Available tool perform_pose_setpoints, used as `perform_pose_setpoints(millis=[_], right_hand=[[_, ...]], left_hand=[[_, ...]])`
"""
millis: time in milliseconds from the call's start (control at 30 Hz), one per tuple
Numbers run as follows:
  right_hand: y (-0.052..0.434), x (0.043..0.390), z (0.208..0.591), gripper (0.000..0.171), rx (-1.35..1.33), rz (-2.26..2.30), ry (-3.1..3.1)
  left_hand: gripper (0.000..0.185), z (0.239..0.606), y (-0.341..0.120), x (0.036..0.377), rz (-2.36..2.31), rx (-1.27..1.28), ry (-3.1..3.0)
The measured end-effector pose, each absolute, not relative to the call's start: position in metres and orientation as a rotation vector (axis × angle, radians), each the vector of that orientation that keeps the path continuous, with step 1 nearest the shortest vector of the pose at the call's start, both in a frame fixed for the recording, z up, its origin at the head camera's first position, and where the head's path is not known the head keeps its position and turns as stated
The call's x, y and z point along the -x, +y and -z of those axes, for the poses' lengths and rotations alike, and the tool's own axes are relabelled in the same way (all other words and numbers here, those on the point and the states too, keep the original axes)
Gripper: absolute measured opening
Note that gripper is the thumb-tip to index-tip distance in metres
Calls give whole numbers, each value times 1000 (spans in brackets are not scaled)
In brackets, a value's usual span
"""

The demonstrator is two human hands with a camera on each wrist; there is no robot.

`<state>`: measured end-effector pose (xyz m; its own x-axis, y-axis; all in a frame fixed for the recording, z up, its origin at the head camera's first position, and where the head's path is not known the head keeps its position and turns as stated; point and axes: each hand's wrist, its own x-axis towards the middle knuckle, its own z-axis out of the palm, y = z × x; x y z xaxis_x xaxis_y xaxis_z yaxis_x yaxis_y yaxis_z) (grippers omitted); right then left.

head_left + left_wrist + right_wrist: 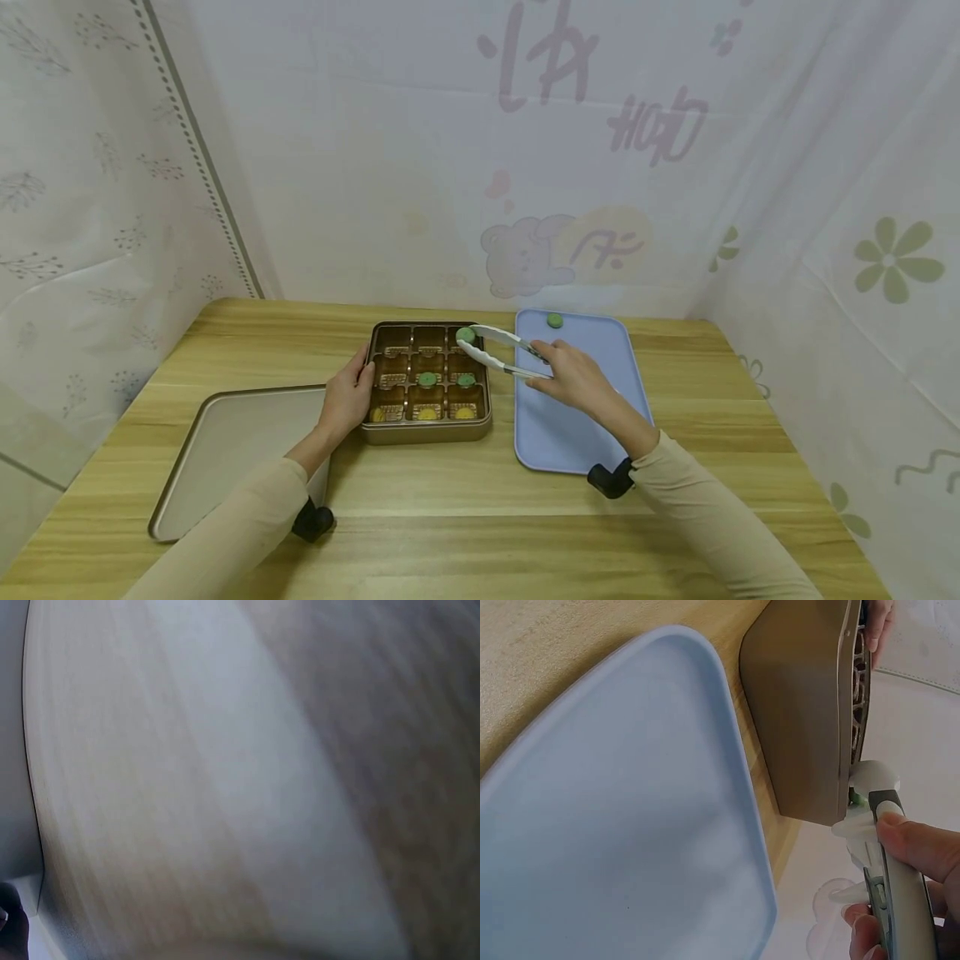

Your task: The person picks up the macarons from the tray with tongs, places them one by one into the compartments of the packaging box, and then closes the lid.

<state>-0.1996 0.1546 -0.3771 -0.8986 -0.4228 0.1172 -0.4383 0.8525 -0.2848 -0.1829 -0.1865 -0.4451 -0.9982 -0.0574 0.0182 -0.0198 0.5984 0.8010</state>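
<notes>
Right hand (pixel 573 375) squeezing white tongs (pixel 498 350), tips pinching 1 round green ball (pixel 466 335) over far-right cell of brown 9-cell box (pixel 426 431). Left hand (pixel 347 397) fingers curling on box's left rim. Box holding 2 more green, 3 yellow; blue tray (pixel 555 433), right, carrying 1 green ball (pixel 554 320).

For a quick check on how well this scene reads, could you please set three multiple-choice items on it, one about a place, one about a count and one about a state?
1. Where is the green ball that the tongs grip?
A. over the box's far right compartment
B. on the beige tray
C. on the bare table

2. How many green balls lie on the blue tray?
A. none
B. one
C. four

3. What is the left hand doing?
A. lying flat on the table
B. lifting the lid
C. holding the box's left side

Answers:
1 A, the tong tips sit above that corner.
2 B, a single ball lies at the far edge.
3 C, its fingers rest on the box's rim.
</notes>
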Motion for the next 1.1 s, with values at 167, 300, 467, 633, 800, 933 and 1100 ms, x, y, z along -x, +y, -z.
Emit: perform_pose_setpoints(millis=[167, 300, 467, 633, 800, 933, 1100], right_hand=[[154, 199, 377, 56, -689, -464, -2972], [154, 199, 377, 56, -680, -462, -2975], [154, 198, 378, 54, -673, -473, -2971], [157, 196, 382, 54, -668, -506, -2956], [166, 195, 387, 59, -625, -542, -2940], [180, 196, 391, 57, -565, -560, -2900], [202, 199, 396, 59, -478, -563, -2881]], left_hand=[[51, 445, -186, 183, 1381, -74, -2773], [51, 444, -186, 183, 1385, -78, -2774], [52, 444, -186, 182, 1400, -73, -2780], [52, 445, -186, 182, 1409, -68, -2776], [51, 445, -185, 181, 1392, -76, -2767], [51, 445, -185, 181, 1392, -85, -2769], [51, 445, -185, 182, 1392, -94, -2765]])
